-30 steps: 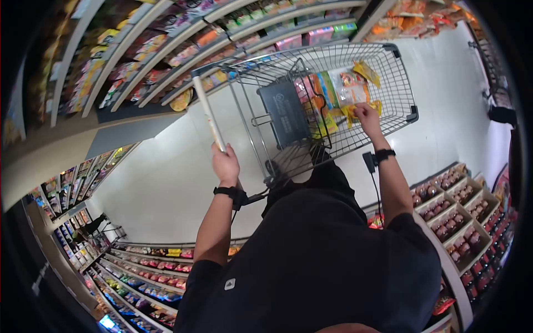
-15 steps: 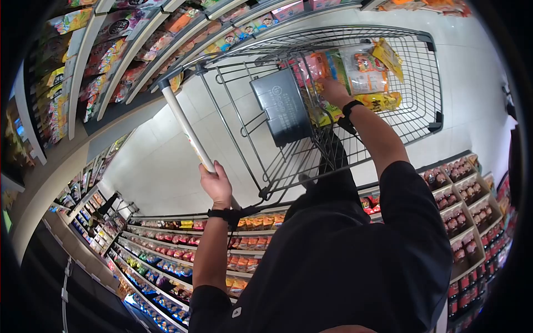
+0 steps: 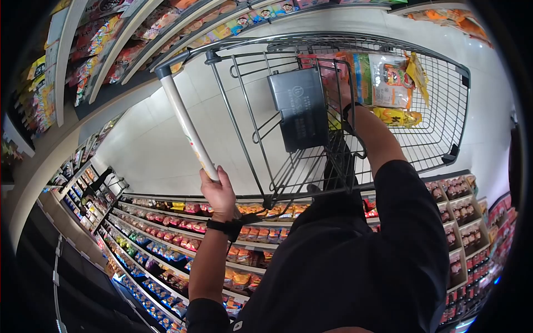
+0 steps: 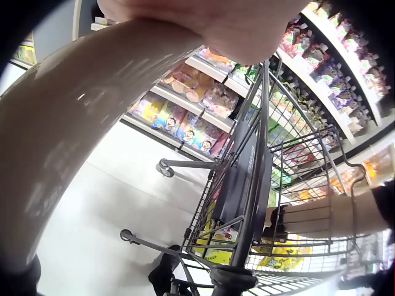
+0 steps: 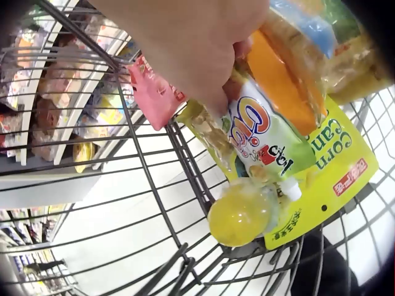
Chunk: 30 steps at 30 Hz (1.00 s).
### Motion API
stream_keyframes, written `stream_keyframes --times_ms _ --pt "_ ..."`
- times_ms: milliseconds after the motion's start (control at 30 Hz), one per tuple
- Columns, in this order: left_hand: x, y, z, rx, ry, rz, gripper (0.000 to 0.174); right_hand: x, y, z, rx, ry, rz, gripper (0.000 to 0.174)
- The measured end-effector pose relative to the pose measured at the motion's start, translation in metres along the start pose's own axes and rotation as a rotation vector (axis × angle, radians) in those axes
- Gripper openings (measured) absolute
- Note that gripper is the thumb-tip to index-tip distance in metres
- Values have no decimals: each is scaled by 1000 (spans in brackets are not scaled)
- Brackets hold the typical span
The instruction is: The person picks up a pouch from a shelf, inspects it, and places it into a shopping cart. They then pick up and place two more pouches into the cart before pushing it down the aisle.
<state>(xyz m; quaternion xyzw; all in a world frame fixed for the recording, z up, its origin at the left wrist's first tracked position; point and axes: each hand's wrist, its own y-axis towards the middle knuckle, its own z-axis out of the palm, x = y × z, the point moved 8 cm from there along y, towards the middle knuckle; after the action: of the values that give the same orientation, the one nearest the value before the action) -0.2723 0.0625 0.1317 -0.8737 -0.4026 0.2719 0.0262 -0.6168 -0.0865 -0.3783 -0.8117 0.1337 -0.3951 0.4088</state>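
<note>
In the head view my left hand (image 3: 218,191) grips the lower end of the white cart handle (image 3: 189,125). The left wrist view shows its palm over the thick, shiny bar. My right hand (image 5: 191,43) reaches down into the cart among snack packages. Its fingers are at the top of a white-and-green jelly pouch (image 5: 262,123); I cannot tell whether they pinch it. Beside that pouch are an orange packet (image 5: 284,71), a pink packet (image 5: 157,92) and a yellow corn candy bag (image 5: 342,160). A round yellow container (image 5: 237,216) sits below the pouch.
The wire cart (image 3: 466,111) has a dark plastic panel (image 3: 300,108) near the handle. Farther forward in it lie a clear white-orange bag (image 3: 391,83) and yellow bags (image 3: 397,116). Stocked shelves (image 3: 111,50) line the aisle. Boxes of packaged goods (image 3: 463,211) stand at the right.
My right hand has moved from the yellow bag at the cart's front back toward the packages by the dark panel. My left hand stays on the handle. The cart appears larger in view.
</note>
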Motion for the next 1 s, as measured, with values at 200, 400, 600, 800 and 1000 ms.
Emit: stream_keyframes --times_ms 200,400,600,800,1000 --pt "-10 1 0 -3 -40 78 19 11 -52 -32 25 406 -8 34" --pt "-8 3 -4 -31 46 129 20 115 -145 -104 -44 -475 -157 35" --pt "-10 4 -2 -12 26 172 22 78 -191 -206 -513 -108 -58 49" --pt "-8 15 6 10 -49 261 25 46 -293 -293 -881 437 -209 50" --pt "1 39 36 140 -255 280 28 98 -507 -269 -952 1067 -306 41"
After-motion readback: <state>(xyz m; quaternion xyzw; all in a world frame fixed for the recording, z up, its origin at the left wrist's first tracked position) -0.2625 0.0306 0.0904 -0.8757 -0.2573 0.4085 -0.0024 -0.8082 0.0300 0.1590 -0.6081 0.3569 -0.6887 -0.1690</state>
